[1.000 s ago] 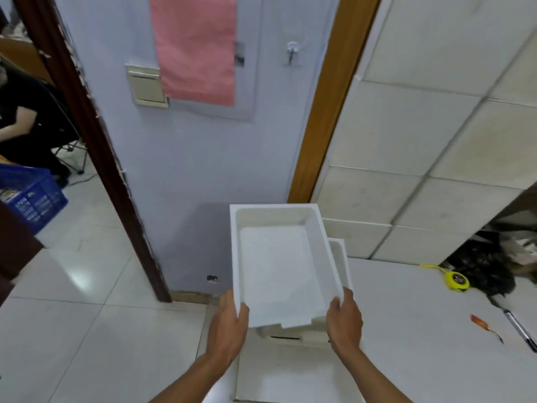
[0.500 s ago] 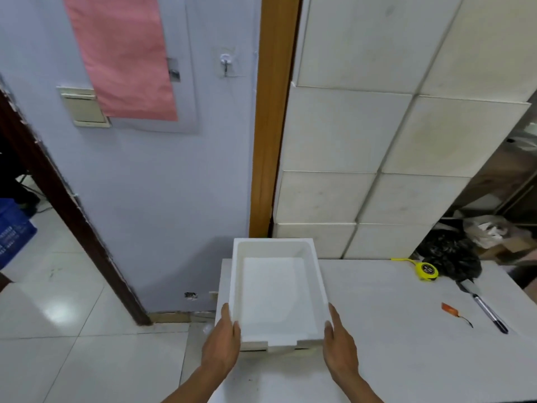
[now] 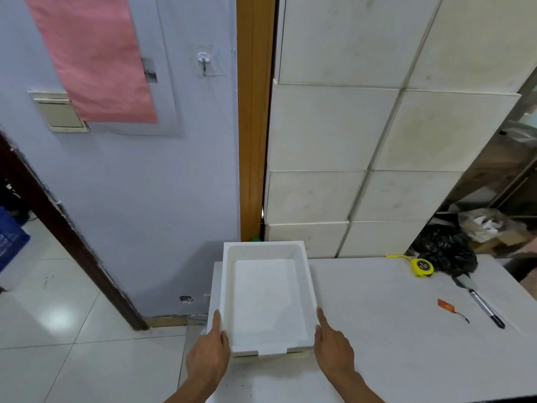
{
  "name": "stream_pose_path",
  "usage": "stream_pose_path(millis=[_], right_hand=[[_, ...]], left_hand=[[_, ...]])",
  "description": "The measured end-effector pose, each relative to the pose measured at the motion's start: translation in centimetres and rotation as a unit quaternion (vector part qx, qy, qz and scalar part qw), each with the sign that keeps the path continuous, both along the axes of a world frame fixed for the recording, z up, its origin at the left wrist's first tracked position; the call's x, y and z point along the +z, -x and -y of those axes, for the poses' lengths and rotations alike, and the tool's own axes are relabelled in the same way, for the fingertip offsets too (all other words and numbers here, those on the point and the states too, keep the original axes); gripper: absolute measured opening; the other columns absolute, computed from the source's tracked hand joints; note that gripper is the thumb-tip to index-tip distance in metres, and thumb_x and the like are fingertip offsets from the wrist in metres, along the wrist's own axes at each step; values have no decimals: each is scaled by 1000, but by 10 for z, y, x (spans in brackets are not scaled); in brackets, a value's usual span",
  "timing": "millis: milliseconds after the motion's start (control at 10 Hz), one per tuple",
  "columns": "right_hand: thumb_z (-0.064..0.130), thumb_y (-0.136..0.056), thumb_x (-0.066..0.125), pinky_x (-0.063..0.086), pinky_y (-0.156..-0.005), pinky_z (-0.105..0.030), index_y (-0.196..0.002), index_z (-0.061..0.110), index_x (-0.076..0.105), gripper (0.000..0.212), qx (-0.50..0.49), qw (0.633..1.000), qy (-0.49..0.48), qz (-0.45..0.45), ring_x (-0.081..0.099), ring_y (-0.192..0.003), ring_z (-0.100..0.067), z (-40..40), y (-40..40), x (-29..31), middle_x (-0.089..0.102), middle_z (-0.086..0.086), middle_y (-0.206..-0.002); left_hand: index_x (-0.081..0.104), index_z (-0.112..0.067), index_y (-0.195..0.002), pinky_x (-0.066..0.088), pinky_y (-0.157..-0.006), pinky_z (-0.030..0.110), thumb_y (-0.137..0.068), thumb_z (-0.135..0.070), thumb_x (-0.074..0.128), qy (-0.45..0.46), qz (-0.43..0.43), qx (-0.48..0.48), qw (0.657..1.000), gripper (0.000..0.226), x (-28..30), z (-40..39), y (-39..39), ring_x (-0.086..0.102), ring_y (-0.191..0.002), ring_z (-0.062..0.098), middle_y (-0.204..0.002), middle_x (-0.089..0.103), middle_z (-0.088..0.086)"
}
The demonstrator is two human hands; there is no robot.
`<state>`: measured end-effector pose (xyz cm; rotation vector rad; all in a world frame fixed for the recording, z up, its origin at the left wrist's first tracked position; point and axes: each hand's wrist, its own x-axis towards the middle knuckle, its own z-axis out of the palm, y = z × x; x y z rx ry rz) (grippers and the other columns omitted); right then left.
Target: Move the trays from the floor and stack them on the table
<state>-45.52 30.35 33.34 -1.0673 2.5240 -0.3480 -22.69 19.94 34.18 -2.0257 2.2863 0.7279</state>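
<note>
A white rectangular tray [image 3: 266, 301] sits level on top of another white tray, of which only a sliver [image 3: 299, 351] shows under its front edge. The stack stands at the left back corner of the white table [image 3: 377, 330]. My left hand [image 3: 209, 353] presses flat against the top tray's left wall, thumb along the rim. On the other side, my right hand [image 3: 334, 350] lies against the right wall with a finger stretched forward. No tray on the floor is in view.
A yellow tape measure [image 3: 422, 267], a black bag [image 3: 447, 254], a pen [image 3: 486, 308] and a small orange tag [image 3: 446, 304] lie at the table's right back. Behind the table is a tiled wall. To the left are a blue-grey door, tiled floor and a blue crate [image 3: 10, 242].
The tray came down from a tilted, raised hold onto the lower tray and now lines up with it. My view has swung to the right, and my fingers have straightened along the sides.
</note>
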Motion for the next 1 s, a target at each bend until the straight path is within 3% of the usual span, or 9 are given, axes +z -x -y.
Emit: stream_pose_path(millis=[100, 200, 300, 500, 600, 700, 800, 900, 1000], right_hand=[[35, -102, 22, 45, -69, -31, -153, 36, 8, 53, 23, 999, -42, -24, 48, -72, -20, 2, 6, 1, 52, 0, -77], [37, -101, 22, 46, -73, -32, -152, 38, 6, 54, 42, 996, -71, -23, 53, -76, -22, 2, 13, -2, 62, -4, -89], [38, -101, 24, 47, -74, -31, -152, 39, 4, 54, 52, 994, -95, 1, 62, -86, -22, 1, 17, 0, 68, -5, -102], [41, -99, 26, 52, -78, -33, -150, 42, -8, 61, 54, 992, -99, 65, 63, -84, -22, -4, 18, -5, 65, -6, -95], [36, -99, 31, 52, -88, -35, -152, 36, -5, 64, 50, 989, -108, 83, 60, -106, -25, 0, 14, -6, 59, -11, -124], [28, -97, 40, 45, -100, -40, -151, 22, 18, 59, 15, 997, -67, 35, 27, -140, -30, 10, 11, 18, 16, -13, -157], [22, -94, 50, 43, -101, -37, -142, 14, 40, 50, -19, 993, 102, 61, 34, -135, -28, 32, 12, 66, 27, -11, -149], [19, -91, 58, 49, -97, -35, -122, 20, 61, 31, -6, 931, 309, 197, 59, -109, -21, 47, 1, 151, 58, -8, -127], [10, -94, 56, 57, -84, -45, -106, 18, 69, 19, 83, 776, 553, 294, 66, -90, -25, 28, -23, 252, 71, -9, -98]], left_hand=[[0, -30, -152, 41, -57, 25, -100, -38, 21, -9, 41, -16, 999, 57, -7, 4, -2, 52, -62, 12, -124, 66, 8], [0, -30, -152, 44, -61, 26, -100, -41, 21, -5, 53, -36, 998, 57, -15, 8, -7, 54, -65, 13, -125, 66, 6], [17, -26, -149, 52, -70, 27, -99, -44, 23, -29, 47, -57, 997, 53, -18, 15, -10, 60, -66, 13, -90, 67, -3], [43, -27, -134, 55, -84, 34, -96, -46, 37, -68, 7, -51, 996, 43, -24, 27, -16, 68, -95, 17, -112, 69, 0], [62, -23, -102, 57, -78, 33, -95, -35, 44, -49, -5, -37, 998, 22, -21, 28, -19, 67, -78, 16, -91, 71, 0], [62, -17, -74, 51, -66, 29, -94, -22, 47, -35, -47, -12, 998, 26, 6, 38, -17, 63, -68, 17, -77, 68, 2], [67, -22, -75, 49, -66, 31, -92, -17, 50, -20, -182, 19, 983, 24, 51, 52, -10, 62, -71, 20, -81, 72, 5], [68, -24, -88, 53, -61, 19, -94, -12, 52, 5, -379, 4, 925, 21, 129, 51, -3, 62, -76, 19, -79, 71, -1], [70, -19, -101, 54, -66, 21, -95, -18, 53, 137, -571, -65, 807, 18, 226, 22, -5, 66, -82, 17, -86, 73, 2]])
